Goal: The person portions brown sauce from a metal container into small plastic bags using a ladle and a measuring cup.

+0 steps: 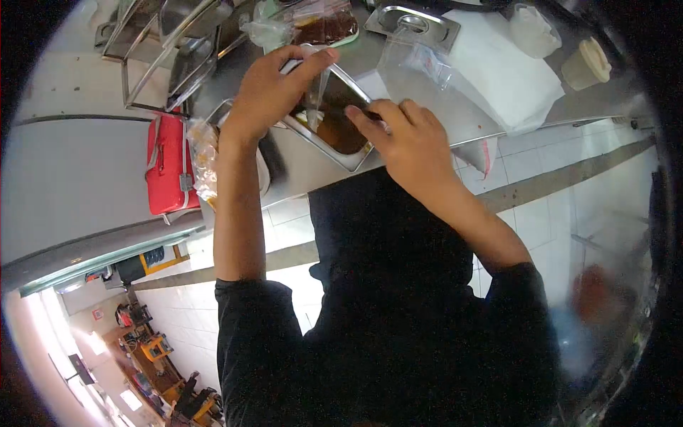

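Observation:
A rectangular metal pan (353, 163) holds a brown, sauce-like content, with a pale patch in it. My left hand (274, 89) arches over the pan's far left side, its fingers curled round a clear plastic bag (321, 87) that hangs down into the pan. At the right rim is my right hand (414, 139), fingers bent and thumb pointing inward over the pan. Something dark shows by its fingertips, too blurred to name.
Behind the pan lies a bag of dark red-brown content (324, 28). A metal lid (414, 27), white sheet (498, 78) and two pale cups (535, 32) are to the right. A red bag (168, 164) and metal rack (153, 60) stand left.

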Demonstrator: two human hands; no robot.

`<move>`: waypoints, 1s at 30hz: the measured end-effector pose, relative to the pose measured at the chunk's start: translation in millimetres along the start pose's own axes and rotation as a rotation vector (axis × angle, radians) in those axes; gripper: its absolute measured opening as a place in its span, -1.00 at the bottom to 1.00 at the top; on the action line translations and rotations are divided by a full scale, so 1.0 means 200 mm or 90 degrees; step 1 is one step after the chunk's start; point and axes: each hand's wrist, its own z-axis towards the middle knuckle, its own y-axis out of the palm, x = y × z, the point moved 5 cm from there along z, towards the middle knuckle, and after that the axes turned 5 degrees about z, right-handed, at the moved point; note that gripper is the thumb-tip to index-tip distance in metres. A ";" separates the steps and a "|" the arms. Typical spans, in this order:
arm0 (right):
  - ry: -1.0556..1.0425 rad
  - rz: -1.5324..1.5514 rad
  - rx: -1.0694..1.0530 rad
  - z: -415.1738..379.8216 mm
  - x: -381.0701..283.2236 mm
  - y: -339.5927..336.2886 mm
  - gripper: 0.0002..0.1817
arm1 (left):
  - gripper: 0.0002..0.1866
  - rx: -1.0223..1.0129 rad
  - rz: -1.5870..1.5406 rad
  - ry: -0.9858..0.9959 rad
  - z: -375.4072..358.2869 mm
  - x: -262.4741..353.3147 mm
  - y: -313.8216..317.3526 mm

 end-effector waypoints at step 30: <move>0.023 -0.103 -0.089 -0.09 0.00 -0.09 -0.69 | -0.35 0.132 0.117 0.074 -0.08 0.09 0.04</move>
